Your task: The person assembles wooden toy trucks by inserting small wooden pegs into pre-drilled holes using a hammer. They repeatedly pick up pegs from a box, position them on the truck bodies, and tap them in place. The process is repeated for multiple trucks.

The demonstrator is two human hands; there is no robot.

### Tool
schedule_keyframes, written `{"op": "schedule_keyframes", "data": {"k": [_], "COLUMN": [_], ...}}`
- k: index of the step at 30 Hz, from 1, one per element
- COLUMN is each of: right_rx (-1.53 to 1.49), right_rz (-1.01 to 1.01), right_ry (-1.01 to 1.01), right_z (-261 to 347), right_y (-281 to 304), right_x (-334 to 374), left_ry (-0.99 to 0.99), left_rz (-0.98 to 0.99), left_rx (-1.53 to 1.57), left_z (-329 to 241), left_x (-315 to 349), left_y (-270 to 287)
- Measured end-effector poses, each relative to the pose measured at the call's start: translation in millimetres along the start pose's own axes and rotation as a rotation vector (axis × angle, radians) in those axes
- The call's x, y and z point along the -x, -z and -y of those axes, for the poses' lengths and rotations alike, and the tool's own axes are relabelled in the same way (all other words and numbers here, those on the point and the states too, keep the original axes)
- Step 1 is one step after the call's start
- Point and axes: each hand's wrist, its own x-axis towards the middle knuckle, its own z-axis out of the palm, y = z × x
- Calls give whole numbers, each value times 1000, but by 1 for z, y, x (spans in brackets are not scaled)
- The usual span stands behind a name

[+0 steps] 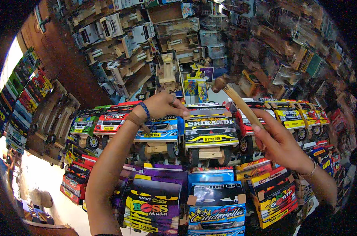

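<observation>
My right hand (pixel 276 139) is closed around the wooden handle of a hammer (pixel 243 106). The hammer's brown head points up and away, above the row of toy trucks. My left hand (pixel 164 105), with a blue bracelet at the wrist, bends over a blue toy truck (pixel 158 129). Its fingertips come together at the upper left edge of a black, white and yellow toy truck (pixel 210 128); anything pinched between them is too small to make out. Right of that truck, a red toy truck (pixel 247 128) sits partly behind my right hand.
A nearer row holds a purple and yellow truck front (pixel 153 204), a light blue one (pixel 217 208) and a red and yellow one (pixel 273 198). Unfinished wooden truck bodies (pixel 168 72) are stacked behind. Beside a brown wooden board (pixel 62 51), more trucks stand at left.
</observation>
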Motion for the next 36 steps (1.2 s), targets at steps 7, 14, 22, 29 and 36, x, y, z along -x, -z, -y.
{"op": "schedule_keyframes", "data": {"k": [7, 14, 22, 29, 36], "right_rx": [4, 194, 214, 346, 552], "right_rz": [-10, 20, 59, 38, 110], "right_ry": [-39, 14, 105, 242, 260], "right_z": [-3, -10, -9, -11, -19], "right_y": [-4, -7, -11, -20, -26], "right_x": [-6, -6, -5, -12, -19], "left_ry": [-49, -39, -34, -32, -54], "left_rz": [-18, -26, -40, -8, -28], "left_rx": [61, 25, -26, 29, -52], "left_z": [5, 3, -3, -4, 1], "left_x": [0, -2, -1, -1, -4], "left_y": [-2, -1, 2, 2, 2]}}
